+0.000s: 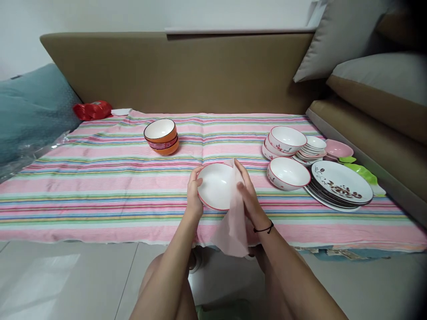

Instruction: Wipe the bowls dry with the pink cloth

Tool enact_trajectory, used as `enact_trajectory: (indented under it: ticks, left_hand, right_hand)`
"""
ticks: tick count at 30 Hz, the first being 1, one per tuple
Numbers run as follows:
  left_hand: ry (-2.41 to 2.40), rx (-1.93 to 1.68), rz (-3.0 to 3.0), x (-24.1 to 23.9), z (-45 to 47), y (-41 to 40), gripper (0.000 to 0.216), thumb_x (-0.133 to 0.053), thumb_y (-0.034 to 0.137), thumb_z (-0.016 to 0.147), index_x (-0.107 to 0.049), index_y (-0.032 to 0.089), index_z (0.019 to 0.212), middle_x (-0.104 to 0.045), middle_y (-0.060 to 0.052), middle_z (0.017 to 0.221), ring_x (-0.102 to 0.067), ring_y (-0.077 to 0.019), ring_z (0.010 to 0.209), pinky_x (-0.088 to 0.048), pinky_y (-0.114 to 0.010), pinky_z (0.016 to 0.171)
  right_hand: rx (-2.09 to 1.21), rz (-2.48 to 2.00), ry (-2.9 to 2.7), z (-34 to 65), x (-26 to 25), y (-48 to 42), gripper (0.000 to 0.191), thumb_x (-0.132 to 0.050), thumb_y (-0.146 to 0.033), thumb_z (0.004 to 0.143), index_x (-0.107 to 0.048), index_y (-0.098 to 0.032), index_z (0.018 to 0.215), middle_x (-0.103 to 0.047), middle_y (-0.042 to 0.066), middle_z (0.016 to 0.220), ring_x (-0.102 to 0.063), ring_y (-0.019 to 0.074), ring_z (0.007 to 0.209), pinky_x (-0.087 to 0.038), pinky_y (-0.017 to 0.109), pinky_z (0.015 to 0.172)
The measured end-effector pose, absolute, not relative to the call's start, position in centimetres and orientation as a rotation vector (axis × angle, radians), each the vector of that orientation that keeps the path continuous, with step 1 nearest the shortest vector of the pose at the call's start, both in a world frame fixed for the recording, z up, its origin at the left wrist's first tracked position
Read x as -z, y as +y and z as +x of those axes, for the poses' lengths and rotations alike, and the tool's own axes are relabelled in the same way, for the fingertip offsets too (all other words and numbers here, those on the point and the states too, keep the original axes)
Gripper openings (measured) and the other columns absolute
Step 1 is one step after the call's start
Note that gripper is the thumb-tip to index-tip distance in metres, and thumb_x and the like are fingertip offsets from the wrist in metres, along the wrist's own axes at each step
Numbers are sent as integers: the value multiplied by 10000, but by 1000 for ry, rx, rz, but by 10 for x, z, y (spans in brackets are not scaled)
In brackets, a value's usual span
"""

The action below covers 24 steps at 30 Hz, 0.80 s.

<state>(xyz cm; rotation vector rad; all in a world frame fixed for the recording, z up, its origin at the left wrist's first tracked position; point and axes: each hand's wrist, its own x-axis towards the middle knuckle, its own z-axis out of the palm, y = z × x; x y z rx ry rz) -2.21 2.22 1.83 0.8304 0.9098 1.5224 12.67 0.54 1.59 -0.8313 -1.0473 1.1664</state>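
no lettering or numbers can be read

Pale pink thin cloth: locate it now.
Head view, just right of centre: the cloth hangs from the right hand, over the right edge of the held red-rimmed white bowl.

White bowl (214, 186), right rim hidden behind pale pink cloth (236, 206). Left hand (194, 191), fingers partly hidden behind the bowl. Teal cushion (31, 111), cut by left edge. Green item (204, 313), cut by bottom edge, kind unclear. Pink bowl (339, 148), partly hidden behind small dishes (315, 143).
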Motion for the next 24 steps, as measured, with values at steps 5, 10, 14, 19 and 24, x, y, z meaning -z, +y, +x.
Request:
enact_trajectory:
  ticks: [5,10,14,19,24]
  left_hand:
    - [936,-1535,751,-17,-11,18,342,-523,351,656,-622,212,951,-631,-41,925,-581,-244,858,-445,-323,712]
    - [929,-1641,642,-16,-7,19,351,-498,348,678,-619,206,975,-632,-36,944,-575,-233,870,-440,-315,718]
    - [941,-1641,686,-15,-12,18,363,-492,356,690,-610,210,1001,-632,-35,960,-578,-239,901,-445,-318,737]
    - [855,-1350,840,-20,-20,14,338,-488,338,712,-628,217,995,-655,-38,966,-589,-256,939,-458,-339,781]
    - [853,-1334,835,-20,-18,12,314,-493,340,694,-637,210,941,-659,-44,964,-593,-253,910,-458,-338,773]
  right_hand:
    - [-1265,-796,-687,123,-9,19,444,-496,-547,824,-634,-256,1129,-657,23,1158,-585,254,1112,-470,432,982]
    - [-1330,-779,-685,108,-9,12,446,-495,-512,845,-631,-247,1177,-667,6,1155,-571,227,1138,-417,391,1058]
    - [-1307,-731,-628,98,-13,2,495,-422,-541,896,-563,-271,1286,-626,-21,1241,-535,208,1195,-352,393,1114]
    - [-1448,-660,-642,114,-16,9,441,-575,-443,808,-632,-261,1206,-678,-9,1149,-561,247,1169,-361,404,1101]
    - [-1534,-647,-566,115,-19,6,473,-556,-491,822,-617,-253,1226,-664,13,1189,-563,271,1170,-383,449,1081]
